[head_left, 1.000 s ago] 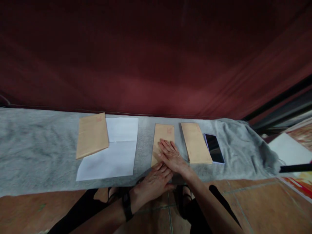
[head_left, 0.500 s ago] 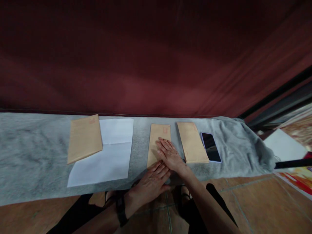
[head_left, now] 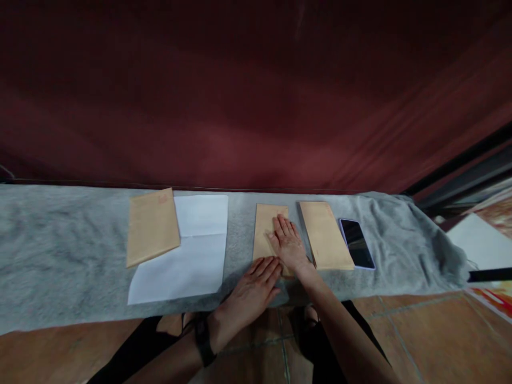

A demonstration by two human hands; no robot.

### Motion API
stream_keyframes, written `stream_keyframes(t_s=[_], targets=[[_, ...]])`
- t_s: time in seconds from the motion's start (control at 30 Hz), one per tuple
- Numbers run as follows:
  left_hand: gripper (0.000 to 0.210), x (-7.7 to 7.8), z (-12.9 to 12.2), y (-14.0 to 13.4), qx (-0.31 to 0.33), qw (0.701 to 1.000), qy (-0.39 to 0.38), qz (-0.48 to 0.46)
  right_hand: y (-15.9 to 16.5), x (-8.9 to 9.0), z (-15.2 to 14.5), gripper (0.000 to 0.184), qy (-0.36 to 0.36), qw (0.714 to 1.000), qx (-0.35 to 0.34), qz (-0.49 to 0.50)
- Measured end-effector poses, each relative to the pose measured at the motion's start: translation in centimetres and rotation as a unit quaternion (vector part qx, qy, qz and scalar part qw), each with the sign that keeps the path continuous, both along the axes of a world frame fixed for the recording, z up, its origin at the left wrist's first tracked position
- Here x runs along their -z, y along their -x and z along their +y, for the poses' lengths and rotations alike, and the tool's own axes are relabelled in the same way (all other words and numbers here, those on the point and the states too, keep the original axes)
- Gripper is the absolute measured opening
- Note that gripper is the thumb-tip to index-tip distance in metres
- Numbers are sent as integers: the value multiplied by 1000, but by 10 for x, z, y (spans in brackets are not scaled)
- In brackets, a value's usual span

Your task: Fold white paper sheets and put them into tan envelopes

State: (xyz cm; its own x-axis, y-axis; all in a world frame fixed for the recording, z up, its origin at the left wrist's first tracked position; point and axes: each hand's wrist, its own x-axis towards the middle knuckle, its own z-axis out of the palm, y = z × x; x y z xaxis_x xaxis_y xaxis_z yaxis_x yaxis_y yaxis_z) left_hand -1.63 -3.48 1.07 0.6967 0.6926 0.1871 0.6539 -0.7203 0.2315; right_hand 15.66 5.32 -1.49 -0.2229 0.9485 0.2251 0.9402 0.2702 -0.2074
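Observation:
A brown paper envelope (head_left: 264, 229) lies on the grey cloth in front of me, partly covered by both hands. My right hand (head_left: 290, 246) rests flat on its upper right part, fingers stretched out and pointing away from me. Across the envelope's near end lies my left hand (head_left: 256, 285), fingers extended and close together, a dark band on its wrist. Neither hand grips anything. Just right of my right hand is a stack of brown envelopes (head_left: 326, 234).
A phone (head_left: 357, 242) lies right of the stack. On the left, another brown envelope (head_left: 153, 226) overlaps a creased white sheet (head_left: 192, 269). The grey cloth (head_left: 60, 256) covers a narrow bench along a dark red upright surface (head_left: 240, 133). Tiled floor (head_left: 424, 320) lies below.
My right hand has slid up and rightward over the envelope, covering its red print. My left hand has shifted slightly, and the hands no longer overlap. The whole view has moved a little.

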Motion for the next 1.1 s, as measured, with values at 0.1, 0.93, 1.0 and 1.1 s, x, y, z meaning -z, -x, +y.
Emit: stream_keyframes(t_s=[0.1,0.93,1.0,1.1], targets=[[48,0,0,1,-14,1000,-6,-6,-1,0,-4,60,8,1000,-19,-7],[34,-2,16,9,-59,997,12,-55,-3,-15,-45,56,105,976,-187,30],[37,-1,17,10,-62,996,17,-54,-4,-17,-49,58,117,973,-195,40],[40,-1,19,12,-73,995,28,-56,-6,-20,-54,60,134,969,-201,53]])
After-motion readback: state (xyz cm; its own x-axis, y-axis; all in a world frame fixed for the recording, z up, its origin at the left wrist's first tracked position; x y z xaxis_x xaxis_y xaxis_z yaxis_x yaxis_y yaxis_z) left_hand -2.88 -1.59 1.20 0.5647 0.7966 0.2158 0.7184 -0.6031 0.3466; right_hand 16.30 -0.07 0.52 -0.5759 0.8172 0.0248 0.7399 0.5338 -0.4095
